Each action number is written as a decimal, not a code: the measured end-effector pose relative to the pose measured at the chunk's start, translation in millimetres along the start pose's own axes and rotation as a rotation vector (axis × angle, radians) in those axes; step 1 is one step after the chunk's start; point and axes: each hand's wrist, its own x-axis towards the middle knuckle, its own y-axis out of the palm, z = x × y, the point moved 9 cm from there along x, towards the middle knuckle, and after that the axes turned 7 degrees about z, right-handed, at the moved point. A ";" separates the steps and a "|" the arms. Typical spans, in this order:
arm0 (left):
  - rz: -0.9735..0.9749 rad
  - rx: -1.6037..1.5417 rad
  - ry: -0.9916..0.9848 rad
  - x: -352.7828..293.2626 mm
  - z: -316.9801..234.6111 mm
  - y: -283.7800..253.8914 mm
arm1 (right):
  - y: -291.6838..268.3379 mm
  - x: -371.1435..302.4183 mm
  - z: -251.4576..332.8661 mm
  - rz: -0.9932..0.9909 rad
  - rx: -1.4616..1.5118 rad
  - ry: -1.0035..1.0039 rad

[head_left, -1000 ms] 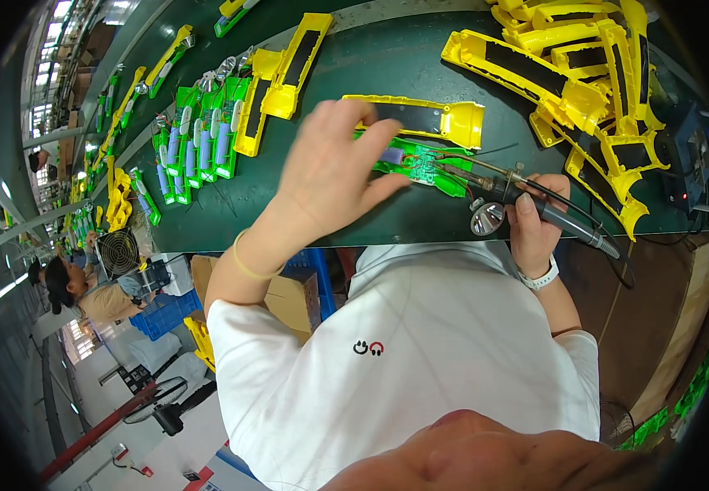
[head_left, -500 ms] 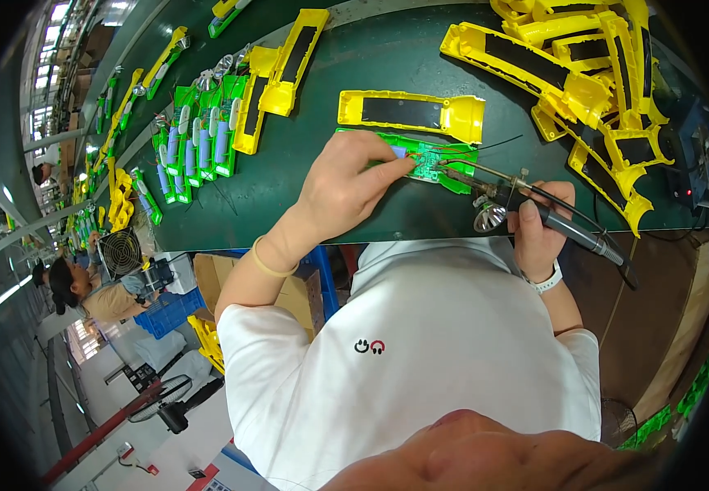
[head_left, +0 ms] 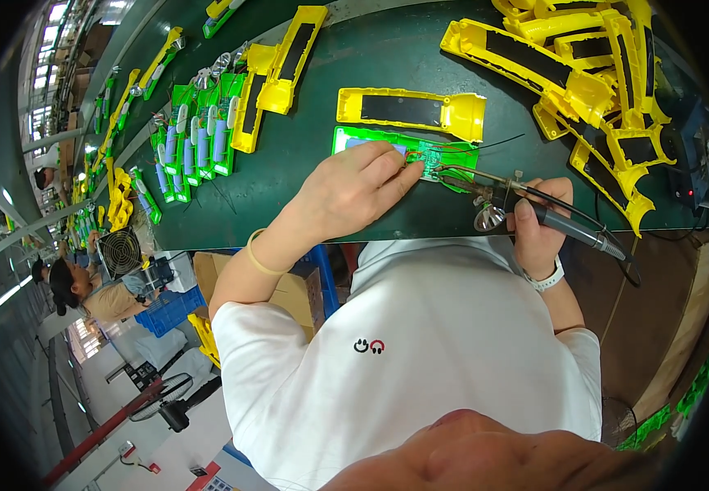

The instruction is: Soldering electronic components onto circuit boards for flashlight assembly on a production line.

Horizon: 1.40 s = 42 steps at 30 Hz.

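A green flashlight housing half [head_left: 343, 137] lies near the table's front edge, with a blue battery cell [head_left: 399, 149] and a small green circuit board [head_left: 430, 155] in it. Over it, my left hand [head_left: 358, 192] is closed, thumb and finger pinched on a thin red wire by the board. My right hand [head_left: 541, 225] grips the dark handle of a soldering iron [head_left: 563, 222] with a thin feed tube along it. The iron's tip reaches the board's right part. Below the iron, a silver lamp reflector [head_left: 488, 217] sits at the table edge.
Beyond the green half lies a yellow housing half [head_left: 410, 113] with a black strip. Yellow shells [head_left: 583, 98] are heaped at right. At left stand several green halves with cells [head_left: 199, 135] and two yellow shells [head_left: 289, 61]. A co-worker [head_left: 96, 290] is far left.
My left hand has shifted slightly right along the board, and its fingers have come down lower over the cell. The soldering iron has barely moved.
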 end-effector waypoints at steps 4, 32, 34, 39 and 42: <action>0.000 -0.007 0.006 -0.4 0.0 -0.2 | 4.1 1.5 -3.8 0.069 -0.133 -0.014; -0.244 -0.321 -0.237 31.8 23.9 25.6 | 16.9 83.2 22.3 -0.020 -0.100 -0.193; -0.277 -0.382 -0.298 17.5 39.2 25.7 | 25.2 77.1 7.4 0.023 0.127 -0.038; -0.315 -0.478 -0.415 -1.9 63.4 14.7 | 11.7 57.3 6.1 0.010 0.029 -0.102; -0.281 -0.411 -0.330 4.4 57.5 13.2 | -2.0 50.5 13.5 -0.013 0.152 -0.097</action>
